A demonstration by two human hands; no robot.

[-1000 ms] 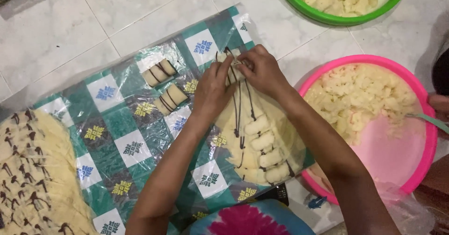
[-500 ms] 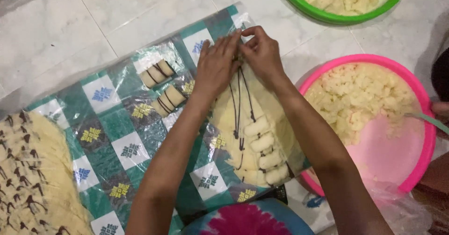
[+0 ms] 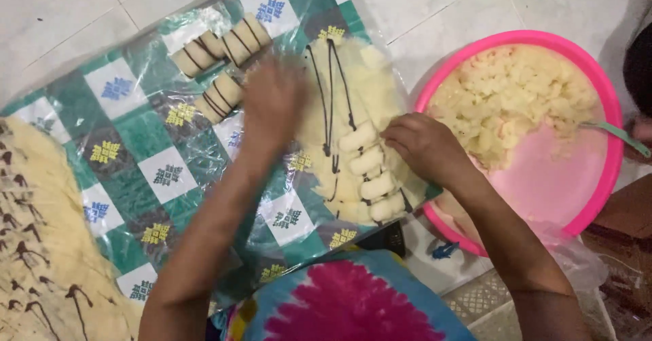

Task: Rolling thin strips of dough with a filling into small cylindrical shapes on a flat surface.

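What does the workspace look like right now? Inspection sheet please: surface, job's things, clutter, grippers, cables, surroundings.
Surface: green-and-white checked mat under clear plastic, on white floor tiles.
Job's things: flat dough sheet with dark drizzle lines; row of small rolls on it.
Clutter: finished striped rolls; drizzled dough sheet.
Grippers: left hand blurred, over the mat; right hand at the rolls.
Cables: nothing seen.
Surroundings: pink basin of pale chunks, spoon inside.

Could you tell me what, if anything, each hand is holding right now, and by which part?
Nothing is clearly held. The right hand rests on the dough sheet beside the pale filling pieces; the left hand is motion-blurred, so its grip cannot be told.
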